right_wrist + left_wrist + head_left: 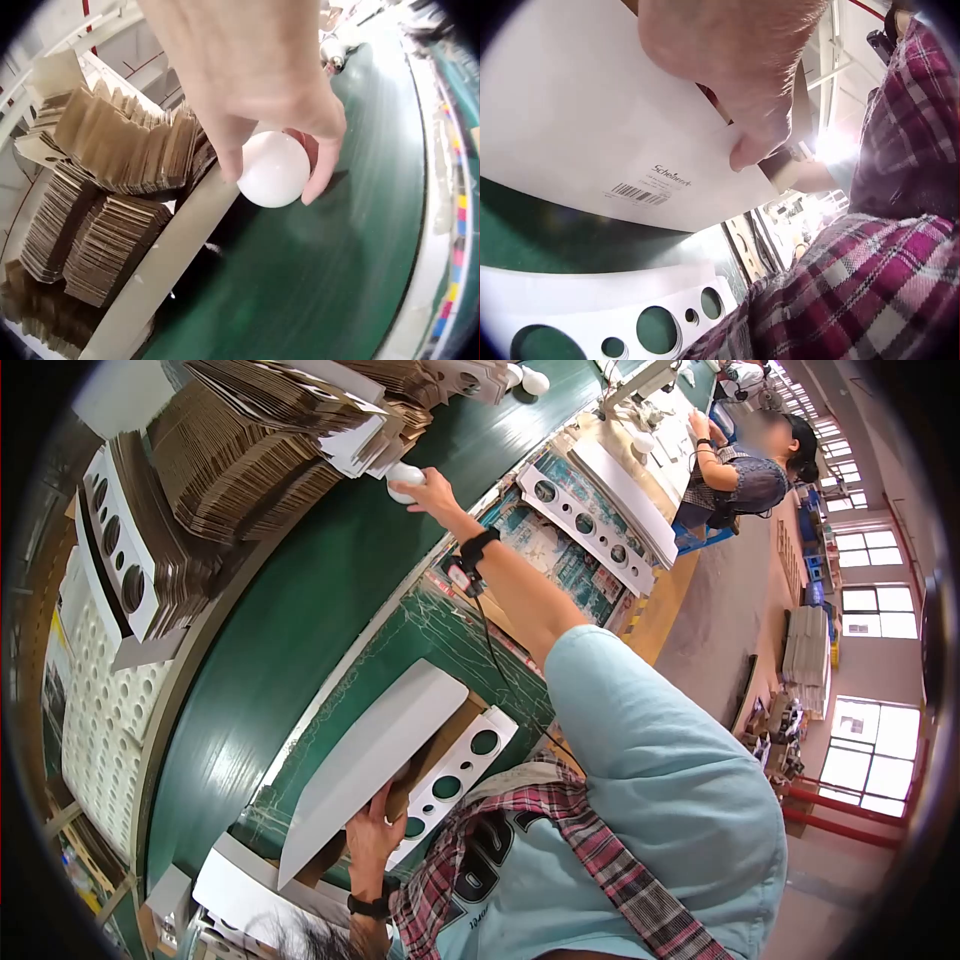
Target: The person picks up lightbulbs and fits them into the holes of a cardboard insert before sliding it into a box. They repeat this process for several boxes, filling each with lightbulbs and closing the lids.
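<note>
My right hand grips a round white light bulb over the green conveyor belt, fingers and thumb on either side of it. Its base is hidden under the palm in the right wrist view. Lower down, my left hand holds the edge of a white cardboard box with a brown inside. In the left wrist view its thumb lies on the white panel, near a printed barcode. Close beside the box lies a white cardboard strip with round holes.
Stacks of folded brown cardboard stand along the belt's far side. More bulbs lie farther up the belt. Another holed strip rests on the adjoining table. A person sits at the right. White trays with many holes are at left.
</note>
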Action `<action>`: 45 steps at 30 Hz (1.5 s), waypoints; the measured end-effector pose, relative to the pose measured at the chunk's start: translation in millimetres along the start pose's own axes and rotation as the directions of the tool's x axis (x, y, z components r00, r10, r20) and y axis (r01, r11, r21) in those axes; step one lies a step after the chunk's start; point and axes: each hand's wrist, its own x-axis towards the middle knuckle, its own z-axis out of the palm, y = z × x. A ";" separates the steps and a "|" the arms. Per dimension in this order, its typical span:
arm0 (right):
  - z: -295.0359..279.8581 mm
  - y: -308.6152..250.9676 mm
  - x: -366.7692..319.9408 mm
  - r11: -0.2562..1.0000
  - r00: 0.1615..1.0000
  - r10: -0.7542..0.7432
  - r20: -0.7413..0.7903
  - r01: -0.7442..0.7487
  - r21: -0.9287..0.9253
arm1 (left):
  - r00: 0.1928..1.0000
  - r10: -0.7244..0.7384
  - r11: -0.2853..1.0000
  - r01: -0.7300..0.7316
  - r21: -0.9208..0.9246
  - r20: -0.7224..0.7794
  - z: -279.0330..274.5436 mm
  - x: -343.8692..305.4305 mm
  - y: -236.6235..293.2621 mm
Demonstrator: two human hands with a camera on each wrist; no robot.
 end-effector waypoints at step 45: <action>-64.9 -109.1 -378.2 0.717 0.795 -0.194 0.574 0.514 -0.470 | 0.918 0.328 0.925 -0.265 0.273 -0.221 -22.9 -28.6 -4.5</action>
